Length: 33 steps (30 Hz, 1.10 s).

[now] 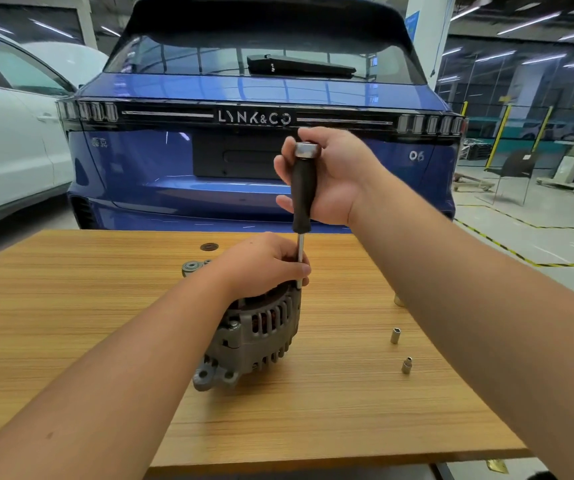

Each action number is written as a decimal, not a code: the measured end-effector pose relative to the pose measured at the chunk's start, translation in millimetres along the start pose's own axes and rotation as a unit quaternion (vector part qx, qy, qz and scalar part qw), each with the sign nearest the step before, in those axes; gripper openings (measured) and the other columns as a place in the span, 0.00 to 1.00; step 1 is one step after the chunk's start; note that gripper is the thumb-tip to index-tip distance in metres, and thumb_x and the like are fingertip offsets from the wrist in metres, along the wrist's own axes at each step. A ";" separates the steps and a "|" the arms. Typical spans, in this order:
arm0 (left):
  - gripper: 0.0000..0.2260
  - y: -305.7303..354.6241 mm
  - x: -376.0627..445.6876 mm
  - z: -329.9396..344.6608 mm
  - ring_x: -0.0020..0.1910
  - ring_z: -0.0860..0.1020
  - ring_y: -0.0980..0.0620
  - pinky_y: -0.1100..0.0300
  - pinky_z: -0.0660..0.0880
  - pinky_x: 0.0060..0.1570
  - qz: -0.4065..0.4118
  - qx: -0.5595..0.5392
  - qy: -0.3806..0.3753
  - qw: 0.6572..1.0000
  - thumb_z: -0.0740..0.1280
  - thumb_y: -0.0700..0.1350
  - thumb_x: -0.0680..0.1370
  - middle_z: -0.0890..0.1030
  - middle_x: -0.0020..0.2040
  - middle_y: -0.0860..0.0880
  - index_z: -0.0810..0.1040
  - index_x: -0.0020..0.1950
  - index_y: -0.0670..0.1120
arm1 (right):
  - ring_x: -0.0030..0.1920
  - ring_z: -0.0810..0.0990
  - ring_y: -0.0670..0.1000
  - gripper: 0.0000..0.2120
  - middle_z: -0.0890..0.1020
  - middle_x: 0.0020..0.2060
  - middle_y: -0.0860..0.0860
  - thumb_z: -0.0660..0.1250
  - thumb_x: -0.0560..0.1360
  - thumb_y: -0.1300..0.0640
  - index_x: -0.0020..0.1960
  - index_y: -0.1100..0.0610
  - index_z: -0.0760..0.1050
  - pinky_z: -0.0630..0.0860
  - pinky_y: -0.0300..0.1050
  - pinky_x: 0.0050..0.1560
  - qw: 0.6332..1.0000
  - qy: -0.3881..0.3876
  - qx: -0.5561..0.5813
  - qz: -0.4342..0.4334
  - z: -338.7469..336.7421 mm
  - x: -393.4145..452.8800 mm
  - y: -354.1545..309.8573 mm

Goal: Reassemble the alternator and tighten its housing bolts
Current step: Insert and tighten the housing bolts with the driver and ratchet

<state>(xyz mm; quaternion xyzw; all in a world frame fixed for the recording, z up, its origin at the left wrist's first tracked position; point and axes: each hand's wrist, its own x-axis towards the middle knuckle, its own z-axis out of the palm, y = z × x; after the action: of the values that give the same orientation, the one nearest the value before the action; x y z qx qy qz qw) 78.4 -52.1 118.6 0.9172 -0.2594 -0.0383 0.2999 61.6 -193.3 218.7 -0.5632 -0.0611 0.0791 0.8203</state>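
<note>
The right hand [330,174] is raised above the table, its fingers curled round the black handle of a driver [302,192] that stands nearly upright, with a silver cap at its top. The driver's thin steel shaft runs straight down from the handle to the upper rim of the alternator [254,334]. The left hand [264,265] rests on top of the alternator, fingers bent over the housing and closed round the lower end of the shaft, thumb side against it. The tip of the driver is hidden behind those fingers, so what it sits on cannot be told.

The alternator lies near the middle of the wooden table [71,323], tilted, its grey slotted housing and mounting lugs turned toward the camera. Just behind the left hand a small grey part with a round bearing-like face [192,266] peeks out. Farther back a dark round disc [209,247] lies flat on the table.

To the right of the alternator, well apart from it, two small sockets [395,335] [407,365] stand upright, one nearer than the other. Another small metal piece [398,300] shows partly behind the right forearm.

Beyond the table stands the rear of a blue car [261,98], with a white car [8,133] at the left.
</note>
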 end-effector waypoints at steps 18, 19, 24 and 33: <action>0.05 1.6 -1.9 0.9 0.40 0.80 0.68 0.62 0.73 0.41 -0.007 0.007 0.011 1.000 0.66 0.56 0.82 0.84 0.43 0.66 0.81 0.49 0.60 | 0.59 0.78 0.61 0.14 0.82 0.59 0.56 0.61 0.81 0.60 0.62 0.64 0.78 0.73 0.54 0.58 0.614 0.042 -0.611 -0.498 -16.0 -17.5 25.6; 0.05 1.7 -2.1 1.0 0.40 0.80 0.67 0.62 0.73 0.41 -0.006 0.007 0.012 1.000 0.66 0.56 0.82 0.84 0.43 0.66 0.81 0.49 0.60 | 0.62 0.77 0.59 0.17 0.80 0.63 0.56 0.59 0.82 0.57 0.66 0.63 0.76 0.72 0.52 0.61 0.623 0.028 -0.615 -0.483 -18.8 -18.4 25.8; 0.04 1.2 -2.0 0.6 0.42 0.80 0.68 0.62 0.72 0.42 -0.006 0.001 0.011 1.000 0.66 0.56 0.82 0.84 0.44 0.66 0.81 0.49 0.60 | 0.73 0.71 0.52 0.22 0.73 0.72 0.54 0.52 0.86 0.53 0.77 0.60 0.66 0.69 0.52 0.70 0.639 -0.027 -0.625 -0.448 -33.7 -18.9 15.1; 0.06 1.4 -1.4 0.9 0.45 0.81 0.62 0.59 0.74 0.45 -0.001 0.018 0.004 1.000 0.66 0.57 0.81 0.84 0.45 0.64 0.82 0.47 0.62 | 0.34 0.70 0.49 0.19 0.74 0.32 0.48 0.57 0.84 0.45 0.38 0.51 0.75 0.68 0.49 0.37 0.561 0.006 -0.741 -0.369 -4.1 -15.2 -17.4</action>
<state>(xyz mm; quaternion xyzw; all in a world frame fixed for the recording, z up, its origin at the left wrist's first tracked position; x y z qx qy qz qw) 76.3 -52.8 118.6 0.9228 -0.2578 -0.0301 0.2848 48.5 -206.2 233.3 -0.9018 -0.2958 -0.3067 0.0719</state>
